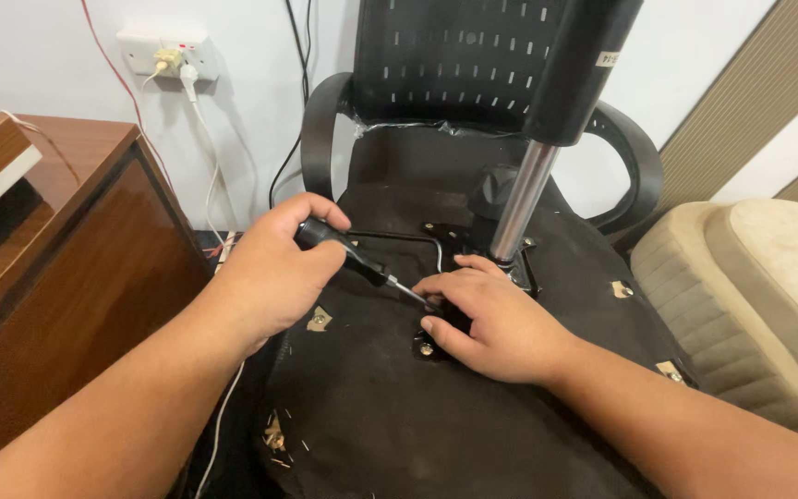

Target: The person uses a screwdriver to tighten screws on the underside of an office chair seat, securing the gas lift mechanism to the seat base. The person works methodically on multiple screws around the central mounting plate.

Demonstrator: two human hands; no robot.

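Screwdriver (355,257) gripped in left hand (274,268), fingers clamped round its black handle, tip angled down onto metal plate (436,319) just beside the chrome column (521,199). Right hand (496,323) resting flat beside the column's base, fingers loosely spread, gripping nothing. Upturned chair seat (371,397) beneath the column; wooden cabinet (66,277) well left of it.

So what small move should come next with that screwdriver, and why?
Probably seat the tip and turn: the left hand grips the screwdriver, its tip angled at the metal plate under the seat, where the right hand steadies it by the fingertips.
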